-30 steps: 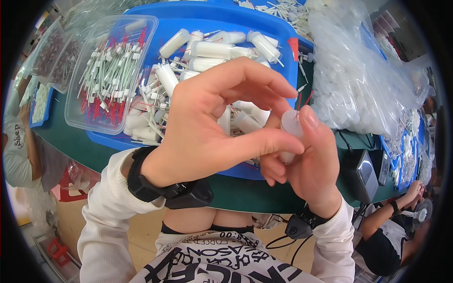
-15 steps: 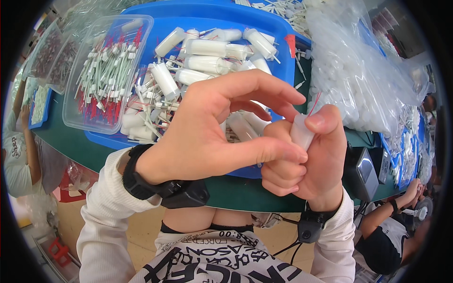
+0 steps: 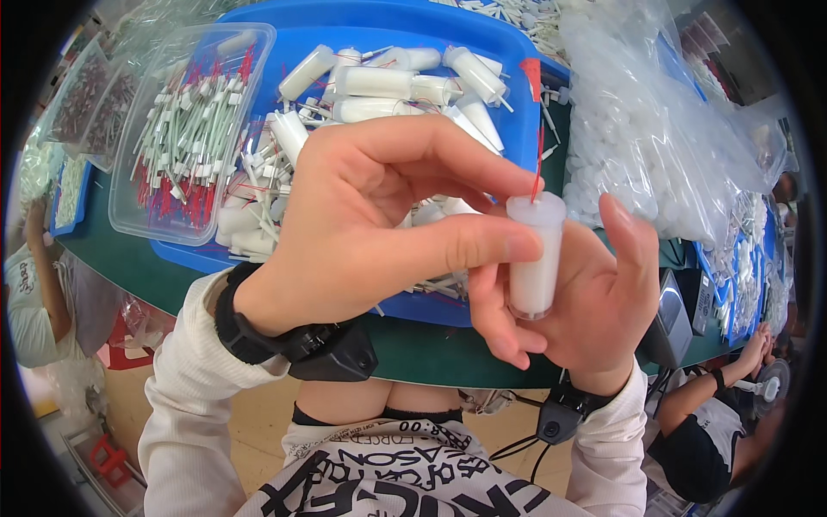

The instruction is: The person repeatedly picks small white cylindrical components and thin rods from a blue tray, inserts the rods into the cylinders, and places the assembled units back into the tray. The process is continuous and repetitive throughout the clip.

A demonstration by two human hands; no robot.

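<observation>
My left hand point(image 3: 370, 224) pinches a small white cylinder with a clear sleeve point(image 3: 532, 267) between thumb and fingers. The cylinder stands nearly upright, and a thin red wire point(image 3: 539, 151) sticks up from its capped top. Just behind it is my right hand point(image 3: 603, 293), palm toward me, with its thumb lifted off to the right and its other fingers loosely bent and partly hidden. Beyond my hands lies a blue tray point(image 3: 521, 142) of similar white cylinders point(image 3: 375, 83) and white pieces with red wires.
A clear plastic box point(image 3: 129, 164) of pale sticks with red wires sits on the tray's left side. To the right is a large clear bag point(image 3: 620, 146) of white parts. Black devices point(image 3: 676, 314) stand near the green table's point(image 3: 431, 353) right edge. Co-workers sit on both sides.
The cylinder has come out of my right hand's grip into my left hand's pinch and turned more upright. My right thumb has lifted away and that hand has loosened.
</observation>
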